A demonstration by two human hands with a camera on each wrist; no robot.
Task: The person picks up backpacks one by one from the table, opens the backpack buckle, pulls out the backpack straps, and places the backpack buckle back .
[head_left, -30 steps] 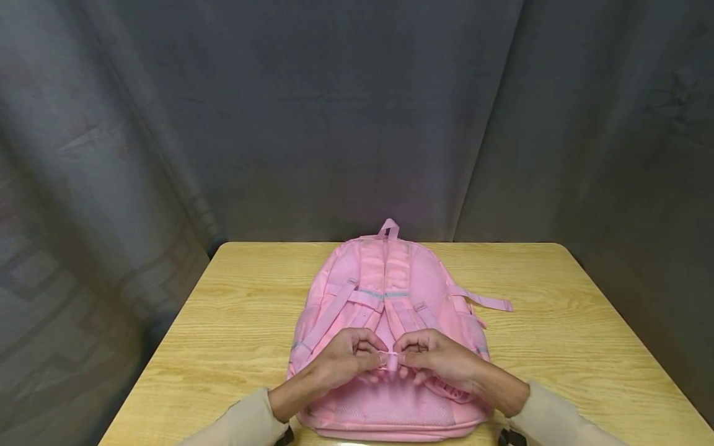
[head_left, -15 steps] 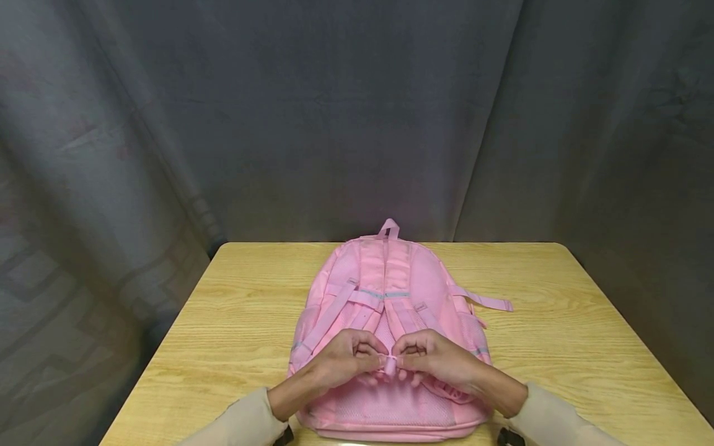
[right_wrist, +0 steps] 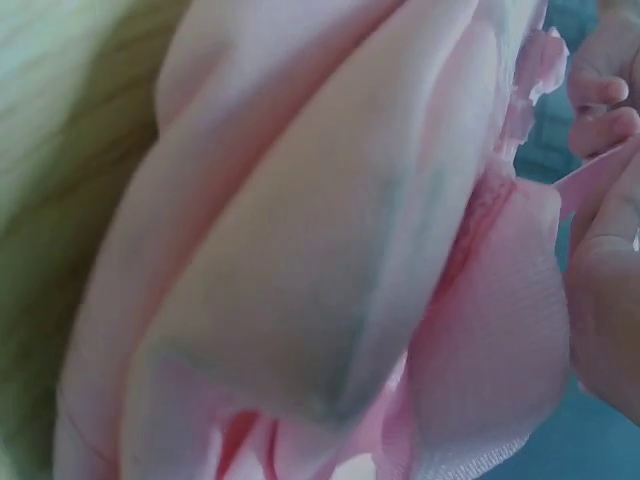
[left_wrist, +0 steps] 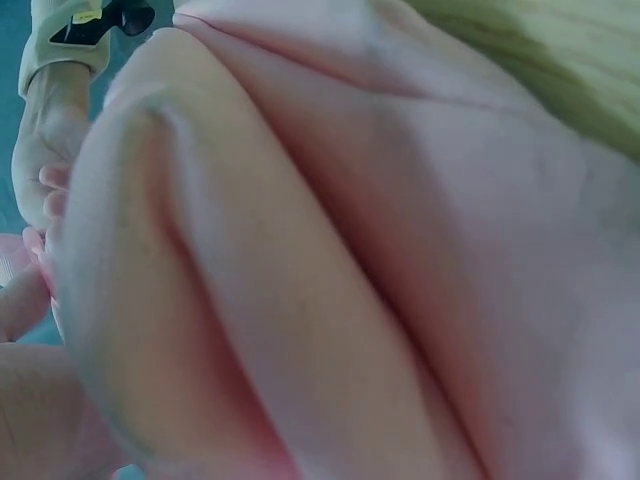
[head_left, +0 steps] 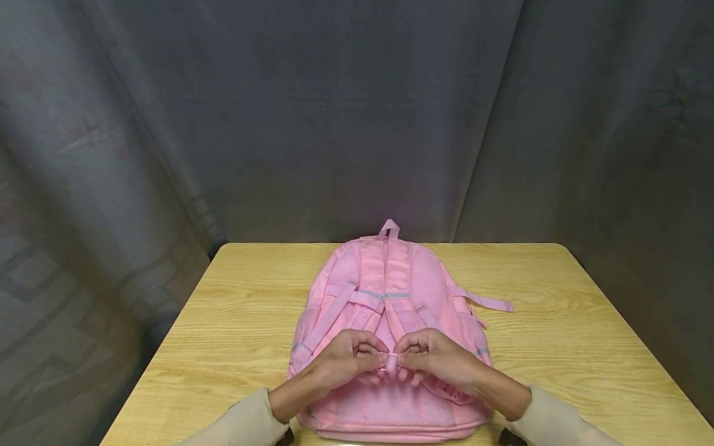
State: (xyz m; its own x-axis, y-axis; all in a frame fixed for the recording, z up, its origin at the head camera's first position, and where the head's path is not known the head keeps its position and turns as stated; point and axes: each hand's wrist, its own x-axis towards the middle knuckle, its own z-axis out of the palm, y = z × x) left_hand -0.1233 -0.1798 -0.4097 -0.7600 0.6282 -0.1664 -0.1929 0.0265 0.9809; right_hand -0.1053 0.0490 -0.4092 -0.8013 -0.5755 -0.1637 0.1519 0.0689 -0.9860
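Observation:
A pink backpack (head_left: 390, 399) lies on the table with its shoulder-strap side up and its top handle away from me. Over its lower middle, my left hand (head_left: 348, 356) and right hand (head_left: 437, 358) meet almost tip to tip. Between them they pinch a short pink webbing strap (head_left: 392, 362), thumbs and index fingers at its two sides. In the right wrist view, a taut pink strap (right_wrist: 590, 180) runs from the bag into the fingers. Bag fabric (left_wrist: 330, 250) fills most of the left wrist view, with the left hand (left_wrist: 45, 400) at its lower left edge.
The wood-grain table (head_left: 251, 297) extends to both sides of the bag. A loose strap end (head_left: 493, 303) sticks out over the table on the right. Grey curtains (head_left: 346, 124) hang behind the table and at its sides.
The small strap between the fingertips shifts slightly left and then back right. Both hands otherwise stay in place, and the backpack lies still.

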